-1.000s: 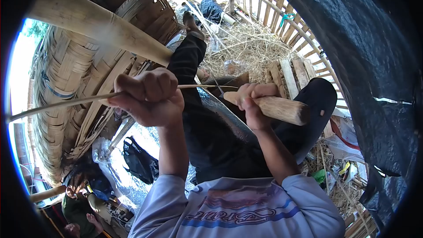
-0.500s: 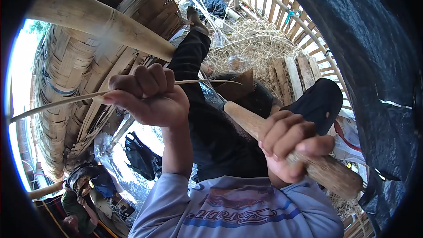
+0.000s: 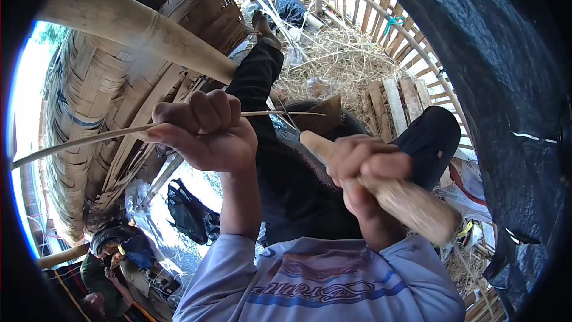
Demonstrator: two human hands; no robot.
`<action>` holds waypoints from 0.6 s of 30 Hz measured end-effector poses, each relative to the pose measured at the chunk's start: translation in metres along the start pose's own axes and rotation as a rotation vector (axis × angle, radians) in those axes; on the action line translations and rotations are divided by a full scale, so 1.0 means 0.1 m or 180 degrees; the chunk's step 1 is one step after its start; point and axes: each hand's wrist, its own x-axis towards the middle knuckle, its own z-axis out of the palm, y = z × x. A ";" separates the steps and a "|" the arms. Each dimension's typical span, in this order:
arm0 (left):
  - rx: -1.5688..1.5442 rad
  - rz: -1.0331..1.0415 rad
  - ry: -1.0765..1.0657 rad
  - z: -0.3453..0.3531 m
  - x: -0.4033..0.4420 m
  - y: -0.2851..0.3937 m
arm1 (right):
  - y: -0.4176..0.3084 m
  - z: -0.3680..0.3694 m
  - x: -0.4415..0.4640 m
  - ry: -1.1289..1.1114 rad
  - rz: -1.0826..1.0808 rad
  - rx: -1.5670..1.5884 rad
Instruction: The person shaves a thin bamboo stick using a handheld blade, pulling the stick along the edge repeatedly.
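Note:
My left hand [image 3: 205, 131] is closed around a long thin bamboo strip [image 3: 89, 141], which sticks out on both sides of the fist. The strip's right end passes the narrow blade [image 3: 288, 118] of a knife; whether they touch is hard to tell. My right hand [image 3: 366, 173] is wrapped round the knife's thick wooden handle [image 3: 411, 207], whose rear end is blurred. Under the blade and strip tip lies a brown flat piece [image 3: 328, 113] on a black tyre-like ring [image 3: 354, 124], between my legs in dark trousers.
Woven bamboo baskets [image 3: 83, 137] and a thick bamboo pole [image 3: 137, 24] stand on the left. Dark plastic sheeting [image 3: 494, 71] hangs on the right beside a slatted bamboo fence [image 3: 381, 12]. Shavings [image 3: 333, 59] cover the ground ahead. Another person [image 3: 107, 274] is at lower left.
My right hand has moved left and slightly up with the knife, its handle shifting the same way. My left hand and the bamboo strip have barely moved.

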 end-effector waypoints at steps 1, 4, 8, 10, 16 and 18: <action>-0.0122 0.0001 0.0098 0.02 -0.02 0.00 | 0.01 -0.01 -0.03 0.0011 0.0171 -0.0202; -0.0134 0.0017 0.0106 0.02 0.01 -0.03 | -0.17 0.10 0.10 0.0557 0.0014 -0.0182; 0.0064 0.0076 0.0109 0.05 0.00 -0.01 | -0.06 0.13 0.05 0.0298 -0.0147 -0.0162; 0.0218 0.0078 0.0062 0.04 0.01 -0.02 | -0.10 0.10 0.10 0.0372 -0.0080 -0.0230; 0.0049 0.0100 0.0114 0.08 -0.01 -0.01 | -0.08 0.16 0.07 0.0430 0.0107 -0.0398; 0.0072 0.0064 0.0234 0.07 -0.02 -0.01 | -0.08 0.11 0.08 0.0398 0.0131 -0.0460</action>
